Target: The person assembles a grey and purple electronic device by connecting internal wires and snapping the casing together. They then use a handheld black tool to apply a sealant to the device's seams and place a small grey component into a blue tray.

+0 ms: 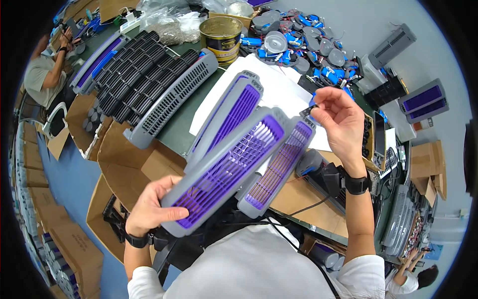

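Note:
My left hand [152,207] grips the lower end of a long grey panel [226,169] with a purple slatted grille, thumb on its front. The panel is tilted, its far end up and to the right. My right hand [339,119] is raised, thumb and fingers pinched on a small dark piece [309,110] whose kind I cannot make out. Just below that piece is the top of a second grey panel [279,167] with purple slats, partly covered by the held one. Behind them, another purple-slatted panel [238,110] leans over white paper [211,102].
Stacked black slatted parts [142,74] fill the left of the table beside a grey vented panel [172,97]. A tin can [220,41] stands behind. Grey round parts with blue wrapped pieces [303,40] are heaped at the back. Cardboard boxes [129,172] stand at the near left.

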`<state>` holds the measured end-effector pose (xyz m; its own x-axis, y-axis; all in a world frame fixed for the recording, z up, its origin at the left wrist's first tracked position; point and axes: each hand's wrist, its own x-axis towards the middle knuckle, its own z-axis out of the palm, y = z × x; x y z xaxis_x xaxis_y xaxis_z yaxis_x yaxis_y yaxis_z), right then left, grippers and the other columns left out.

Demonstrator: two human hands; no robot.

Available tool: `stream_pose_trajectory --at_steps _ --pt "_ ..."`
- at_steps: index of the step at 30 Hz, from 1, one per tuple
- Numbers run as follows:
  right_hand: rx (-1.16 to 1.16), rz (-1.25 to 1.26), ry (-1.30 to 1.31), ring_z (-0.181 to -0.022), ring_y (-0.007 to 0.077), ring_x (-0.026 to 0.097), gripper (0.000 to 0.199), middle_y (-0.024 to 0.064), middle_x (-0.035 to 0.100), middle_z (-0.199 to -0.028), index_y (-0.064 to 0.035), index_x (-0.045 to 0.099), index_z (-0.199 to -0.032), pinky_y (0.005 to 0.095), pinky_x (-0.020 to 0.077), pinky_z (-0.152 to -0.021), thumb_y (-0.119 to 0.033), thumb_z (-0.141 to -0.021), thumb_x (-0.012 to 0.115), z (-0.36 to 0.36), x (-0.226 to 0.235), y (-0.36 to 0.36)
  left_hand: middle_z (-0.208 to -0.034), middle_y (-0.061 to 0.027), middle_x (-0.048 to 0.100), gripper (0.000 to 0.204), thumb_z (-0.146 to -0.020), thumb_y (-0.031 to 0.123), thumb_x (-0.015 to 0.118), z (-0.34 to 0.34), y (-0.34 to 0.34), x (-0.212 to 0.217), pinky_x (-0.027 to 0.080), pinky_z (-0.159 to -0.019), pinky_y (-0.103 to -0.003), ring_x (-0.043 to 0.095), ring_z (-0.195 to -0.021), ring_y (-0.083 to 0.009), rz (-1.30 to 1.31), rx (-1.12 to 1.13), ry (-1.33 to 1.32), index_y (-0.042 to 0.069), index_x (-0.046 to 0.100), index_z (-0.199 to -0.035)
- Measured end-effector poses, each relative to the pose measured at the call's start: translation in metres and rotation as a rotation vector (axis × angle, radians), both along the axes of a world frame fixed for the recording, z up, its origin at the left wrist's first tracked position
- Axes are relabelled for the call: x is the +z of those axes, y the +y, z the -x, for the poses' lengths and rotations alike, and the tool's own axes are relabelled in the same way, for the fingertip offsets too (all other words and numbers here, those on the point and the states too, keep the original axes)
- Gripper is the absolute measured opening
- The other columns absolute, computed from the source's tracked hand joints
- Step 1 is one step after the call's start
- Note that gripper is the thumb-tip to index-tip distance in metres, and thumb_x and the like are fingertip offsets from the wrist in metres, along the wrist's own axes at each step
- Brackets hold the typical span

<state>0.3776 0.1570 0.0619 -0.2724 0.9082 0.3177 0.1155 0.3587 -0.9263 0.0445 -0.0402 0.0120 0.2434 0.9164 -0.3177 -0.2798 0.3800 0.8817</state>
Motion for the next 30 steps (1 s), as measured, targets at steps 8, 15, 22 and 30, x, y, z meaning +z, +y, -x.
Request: stream_pose_trajectory --at_steps 8,15,22,30 --pt "0.294 0.263 -0.280 -0.079 0.0080 0.060 0.021 -0.0004 0.063 -0.086 -0.0014 0.061 -0.098 0.0226 0.0518 -0.074 0.014 -0.083 0.062 -0.014 -0.016 -0.019 -0.108 -0.0088 0.070 0.054 -0.077 -0.002 0.079 -0.005 -0.014 -0.020 0.052 -0.090 -0.026 0.067 -0.094 -0.0117 0.155 -0.092 -0.007 -0.007 0.055 -0.126" --pt "0.350 0.193 -0.454 -0.075 0.0124 0.062 0.020 0.0049 0.064 -0.078 0.0000 0.058 -0.094 0.0281 0.0514 -0.070 0.014 -0.080 0.062 -0.008 -0.037 -0.016 -0.110 -0.0088 0.069 0.060 -0.077 -0.004 0.078 -0.004 -0.012 -0.021 0.051 -0.092 -0.026 0.066 -0.096 -0.0114 0.148 -0.092 -0.005 -0.008 0.053 -0.131" --pt "0.400 0.191 -0.542 -0.076 0.0169 0.064 0.019 0.0070 0.063 -0.078 0.0001 0.053 -0.086 0.0303 0.0510 -0.071 0.015 -0.079 0.063 -0.002 -0.032 -0.015 -0.111 -0.0089 0.069 0.059 -0.075 -0.002 0.080 -0.003 -0.015 -0.023 0.051 -0.092 -0.026 0.066 -0.097 -0.0119 0.132 -0.074 0.035 -0.007 0.055 -0.128" --pt "0.350 0.041 -0.573 -0.073 0.0262 0.067 0.023 0.0129 0.065 -0.075 -0.0005 0.053 -0.086 0.0353 0.0506 -0.064 0.013 -0.074 0.067 0.005 -0.050 -0.015 -0.108 -0.0087 0.069 0.056 -0.074 0.000 0.082 -0.005 -0.017 -0.026 0.052 -0.090 -0.027 0.067 -0.095 -0.0121 0.138 -0.019 0.013 -0.006 0.056 -0.124"
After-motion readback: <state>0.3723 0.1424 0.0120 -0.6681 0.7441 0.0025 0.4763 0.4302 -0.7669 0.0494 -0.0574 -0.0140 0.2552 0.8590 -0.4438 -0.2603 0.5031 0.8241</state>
